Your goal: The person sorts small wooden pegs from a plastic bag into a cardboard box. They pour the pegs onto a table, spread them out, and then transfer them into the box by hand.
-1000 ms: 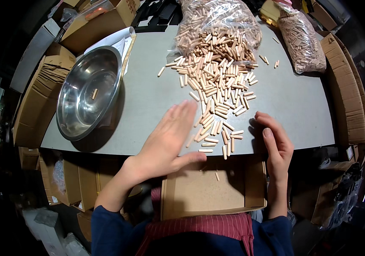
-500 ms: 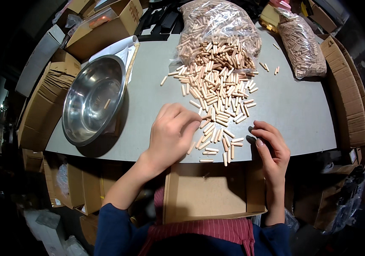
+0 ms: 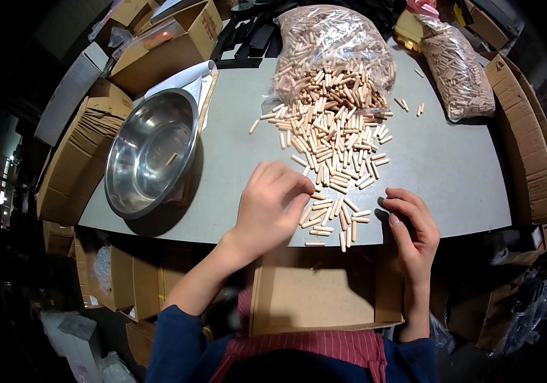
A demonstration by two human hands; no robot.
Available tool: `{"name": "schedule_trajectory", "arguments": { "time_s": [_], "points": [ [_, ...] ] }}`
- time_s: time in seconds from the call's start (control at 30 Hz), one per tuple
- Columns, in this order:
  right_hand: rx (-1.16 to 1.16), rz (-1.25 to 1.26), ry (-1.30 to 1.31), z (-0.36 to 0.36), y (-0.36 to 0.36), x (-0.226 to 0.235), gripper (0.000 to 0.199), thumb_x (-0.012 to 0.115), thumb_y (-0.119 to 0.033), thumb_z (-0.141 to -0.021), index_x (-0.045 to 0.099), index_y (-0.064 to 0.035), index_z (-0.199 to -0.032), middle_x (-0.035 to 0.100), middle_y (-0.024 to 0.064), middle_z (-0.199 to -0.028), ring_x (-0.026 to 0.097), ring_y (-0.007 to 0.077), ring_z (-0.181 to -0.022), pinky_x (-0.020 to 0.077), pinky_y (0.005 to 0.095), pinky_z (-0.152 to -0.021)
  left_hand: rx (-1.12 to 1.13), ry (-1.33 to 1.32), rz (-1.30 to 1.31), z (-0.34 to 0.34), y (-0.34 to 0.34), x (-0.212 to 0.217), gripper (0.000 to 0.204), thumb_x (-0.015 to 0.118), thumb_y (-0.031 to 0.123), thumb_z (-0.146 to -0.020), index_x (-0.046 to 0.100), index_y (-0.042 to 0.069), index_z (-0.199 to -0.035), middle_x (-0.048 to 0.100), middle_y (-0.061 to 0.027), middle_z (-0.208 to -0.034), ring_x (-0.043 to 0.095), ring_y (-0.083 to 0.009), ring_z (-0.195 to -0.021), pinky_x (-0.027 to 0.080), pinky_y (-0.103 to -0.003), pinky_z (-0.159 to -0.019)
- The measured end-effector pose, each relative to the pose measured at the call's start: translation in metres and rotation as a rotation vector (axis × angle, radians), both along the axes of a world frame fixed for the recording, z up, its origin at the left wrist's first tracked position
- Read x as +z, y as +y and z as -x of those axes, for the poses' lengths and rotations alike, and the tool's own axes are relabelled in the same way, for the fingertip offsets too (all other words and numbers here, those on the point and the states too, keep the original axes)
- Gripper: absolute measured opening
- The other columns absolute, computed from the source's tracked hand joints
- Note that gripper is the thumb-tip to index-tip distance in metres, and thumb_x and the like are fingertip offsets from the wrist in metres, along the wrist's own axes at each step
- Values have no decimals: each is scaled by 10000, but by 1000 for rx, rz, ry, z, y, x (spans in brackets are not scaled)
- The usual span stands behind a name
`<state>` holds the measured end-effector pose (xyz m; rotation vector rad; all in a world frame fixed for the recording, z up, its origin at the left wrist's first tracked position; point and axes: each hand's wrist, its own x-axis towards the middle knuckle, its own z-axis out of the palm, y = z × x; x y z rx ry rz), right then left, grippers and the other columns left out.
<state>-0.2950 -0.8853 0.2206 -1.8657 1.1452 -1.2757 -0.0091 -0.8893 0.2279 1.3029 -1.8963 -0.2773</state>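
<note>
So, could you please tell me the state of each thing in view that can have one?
Left hand: fingers curled over the near dowels, grip hidden.
Right hand: fingers bent at the table's edge, nothing seen in it.
Wooden dowels: spilled loose across the table.
Front plastic bag: open, dowels pouring out.
Second bag of dowels: full, closed.
Steel bowl: upright, one dowel inside.
Cardboard box: open, no contents visible.

Pale wooden dowel pins [image 3: 334, 150], short ridged cylinders, spilled flat, loose heap across grey tabletop
</note>
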Motion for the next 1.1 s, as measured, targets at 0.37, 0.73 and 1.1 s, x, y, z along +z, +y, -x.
{"name": "schedule_trajectory", "arguments": {
  "time_s": [0.37,0.73,1.1],
  "points": [
    [-8,11,14,0,2,1,231,656,59,-917,764,45,-1120,764,187,-1231,740,311,-1152,558,375,-1011,36,9,10,1,4,4,162,789,-2,-802,781,72,-946,691,-68,-935,638,-280,-943,526,-385,-844],
    [-8,36,78,1,2,-1,231,658,77,-903,769,38,-1102,767,181,-1228,739,320,-1168,559,388,-1024,80,-12,45,2,-1,-4,145,795,3,-865,820,88,-980,690,-66,-924,637,-278,-923,524,-374,-820],
    [-8,41,100,0,4,-1,227,665,83,-904,766,30,-1100,769,177,-1228,728,338,-1189,548,414,-1057,96,27,50,2,4,3,164,811,-11,-826,809,88,-957,677,-64,-932,635,-268,-928,524,-376,-824]
  ]
}}
